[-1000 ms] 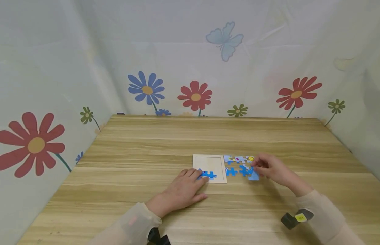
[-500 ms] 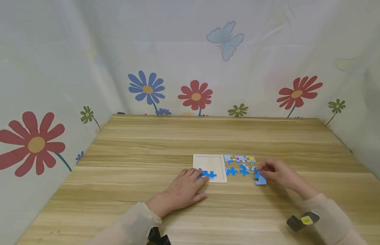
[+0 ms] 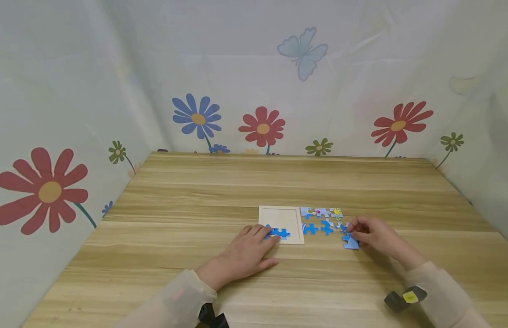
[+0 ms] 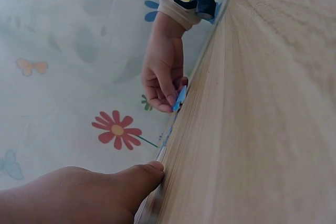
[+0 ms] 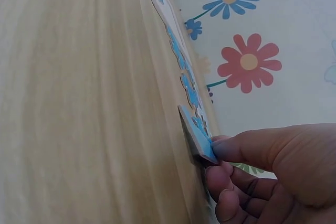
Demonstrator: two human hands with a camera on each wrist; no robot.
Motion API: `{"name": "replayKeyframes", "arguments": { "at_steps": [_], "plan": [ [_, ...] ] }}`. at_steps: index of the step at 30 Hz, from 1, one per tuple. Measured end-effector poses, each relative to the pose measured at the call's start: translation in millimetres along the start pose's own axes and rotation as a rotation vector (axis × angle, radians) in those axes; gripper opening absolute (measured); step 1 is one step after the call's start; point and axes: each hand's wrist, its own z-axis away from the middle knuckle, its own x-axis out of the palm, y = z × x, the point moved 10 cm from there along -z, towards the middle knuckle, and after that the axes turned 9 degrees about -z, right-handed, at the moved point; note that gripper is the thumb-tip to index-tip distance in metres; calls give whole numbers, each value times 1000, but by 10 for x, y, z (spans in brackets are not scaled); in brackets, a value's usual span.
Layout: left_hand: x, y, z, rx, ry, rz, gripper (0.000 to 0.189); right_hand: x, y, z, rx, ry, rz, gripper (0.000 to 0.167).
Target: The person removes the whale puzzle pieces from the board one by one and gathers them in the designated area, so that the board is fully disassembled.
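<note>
My right hand (image 3: 377, 238) pinches a light blue jigsaw piece (image 3: 351, 243) between thumb and fingers, at the right end of the loose pieces. In the right wrist view that piece (image 5: 200, 138) is tilted, one edge raised off the tabletop. My left hand (image 3: 243, 256) lies with its fingers extended over the lower left corner of a square wooden puzzle tray (image 3: 281, 217). Joined blue pieces (image 3: 280, 233) sit along the tray's near side, partly covered by the left fingertips. The left wrist view shows the left thumb (image 4: 144, 176) low at the tabletop.
Right of the tray lie several loose jigsaw pieces in two rough rows: pale ones (image 3: 321, 212) with a yellow sun farther off, blue ones (image 3: 310, 229) nearer. The wooden table (image 3: 188, 196) ends at a flower-printed curtain (image 3: 344, 91) behind and at both sides.
My right hand has moved right and slightly nearer with the pinched jigsaw piece, away from the other loose pieces. My left hand has stayed in place on the tray.
</note>
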Motion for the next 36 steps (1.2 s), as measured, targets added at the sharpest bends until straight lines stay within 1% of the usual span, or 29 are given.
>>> {"name": "replayKeyframes", "arguments": {
  "at_steps": [4,8,13,15,20,26,32,36],
  "plan": [
    [3,-6,2,-2,-5,5,51,-13,4,3,-13,21,26,6],
    [18,-2,-7,-4,-24,7,52,-34,-2,23,1,49,57,9],
    [43,3,-16,-3,-59,8,54,-66,-123,5,-21,74,86,13],
    [38,3,-12,3,-61,4,54,-74,-189,-28,-35,79,92,13],
    [16,-1,0,12,-67,-3,54,-50,-350,-118,-56,73,80,13],
    [36,5,4,13,-96,6,55,12,-483,-198,-61,60,79,13],
    [-3,-12,0,13,-76,-11,57,76,-611,-283,-117,57,81,13],
    [-20,-47,-6,8,-73,-16,57,126,-624,-342,-108,49,57,13]
  ]
}}
